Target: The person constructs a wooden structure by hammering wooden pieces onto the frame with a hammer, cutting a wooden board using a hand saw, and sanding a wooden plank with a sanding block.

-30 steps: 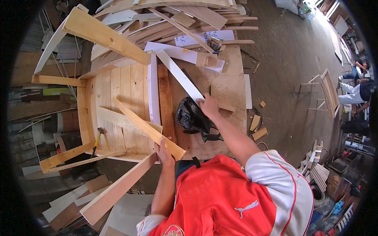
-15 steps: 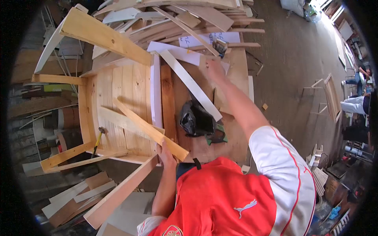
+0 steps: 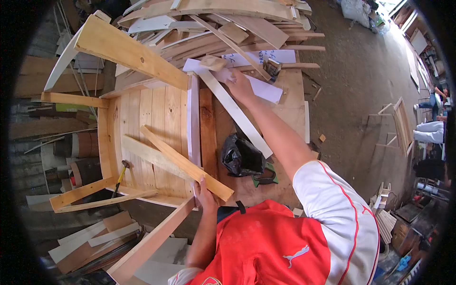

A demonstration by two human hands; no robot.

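Note:
My left hand (image 3: 205, 194) grips a narrow wooden strip (image 3: 185, 161) near its lower end. That strip slants across a paler board (image 3: 154, 156) over an upturned wooden table frame (image 3: 161, 114). Reaching forward, my right hand (image 3: 241, 89) has its blurred fingers stretched out above a white board (image 3: 263, 89). Just beyond the fingertips is a small wooden block (image 3: 213, 62); whether they touch it is unclear. A long white strip (image 3: 237, 114) passes beside this hand. A hammer (image 3: 120, 176) with a yellow-and-black handle rests in the frame's lower left part.
Stacked planks and offcuts (image 3: 228, 14) fill the far side. On the work surface (image 3: 285, 118) are a black plastic bag (image 3: 241, 154), a green-handled tool (image 3: 266, 175) and a small box (image 3: 272, 68). The frame's legs (image 3: 130, 52) stick out. People (image 3: 430, 128) are far right.
My right hand has moved left, and the wooden block that was by its fingers now lies further left. My left hand stays on the strip. The view has shifted slightly.

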